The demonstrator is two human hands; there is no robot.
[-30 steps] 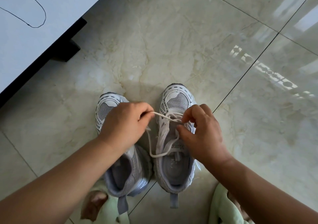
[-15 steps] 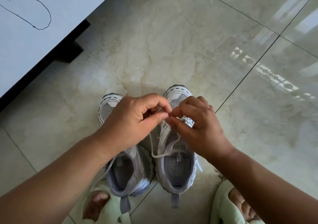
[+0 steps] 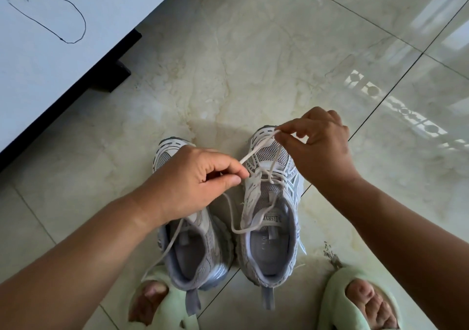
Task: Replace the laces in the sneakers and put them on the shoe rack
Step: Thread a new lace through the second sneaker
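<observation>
Two grey-and-white mesh sneakers, the left sneaker [image 3: 185, 230] and the right sneaker [image 3: 271, 218], stand side by side on the glossy marble floor tiles [image 3: 253, 63]. One white flat lace [image 3: 256, 152] runs between two hands: the left hand [image 3: 193, 185] pinches one end, and the right hand [image 3: 317, 142] pinches a loop over the toe. Two pale green slippers [image 3: 355, 301] sit nearest.

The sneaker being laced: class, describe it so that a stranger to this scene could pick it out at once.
On the glossy marble-tiled floor, two grey-and-white mesh sneakers stand side by side in front of pale green slippers. It is the right-hand sneaker. Unlike its neighbour, its white lace is stretched between the left hand and right hand, which pinch it.
</observation>
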